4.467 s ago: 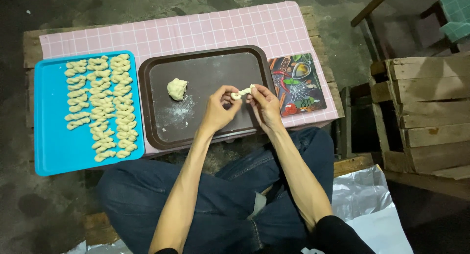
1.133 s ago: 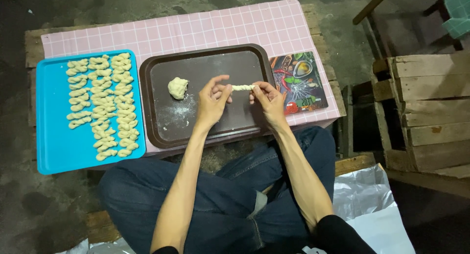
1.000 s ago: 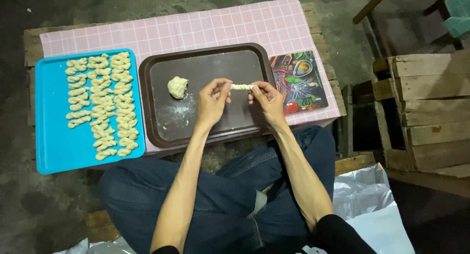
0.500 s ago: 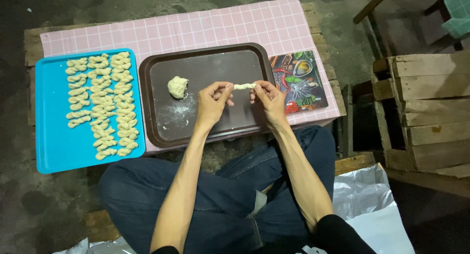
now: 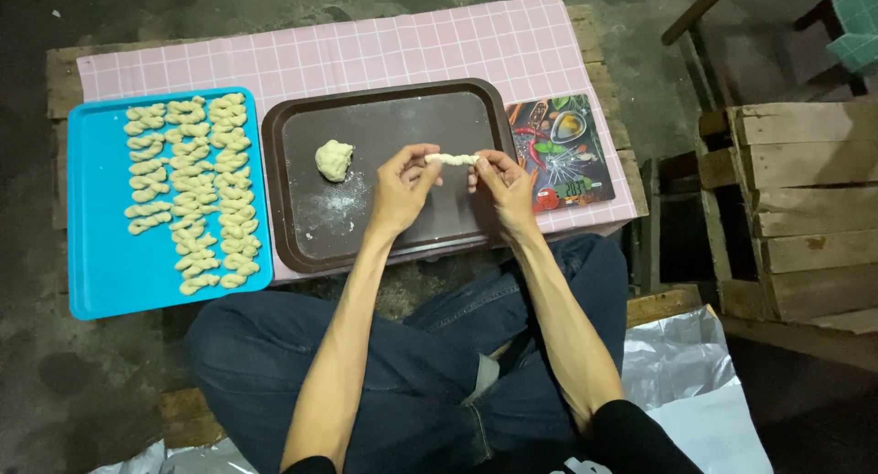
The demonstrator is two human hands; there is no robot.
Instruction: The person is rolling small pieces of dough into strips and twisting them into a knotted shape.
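Low work table on a rough concrete floor, seen from above.
A pink checked cloth (image 5: 384,49) covers the weathered wooden table (image 5: 59,81); the dark concrete floor (image 5: 55,401) is stained and uneven. Slatted wooden crates (image 5: 805,209) stand at the right, silver foil sheeting (image 5: 677,364) lies near them. Lighting is dim.

Lighting, overhead and even: your view is brightest on the pink checked cloth (image 5: 366,49) and the blue tray (image 5: 101,255), dimming toward the concrete floor (image 5: 55,392) at the edges. Shadows: soft, short, falling under your forearms onto the brown tray (image 5: 457,227). Glare: mild sheen on the crumpled foil sheet (image 5: 686,364). Focus: sharp centrally; no motion blur on your hands. Corners: dark, slightly grainy, little visible distortion.
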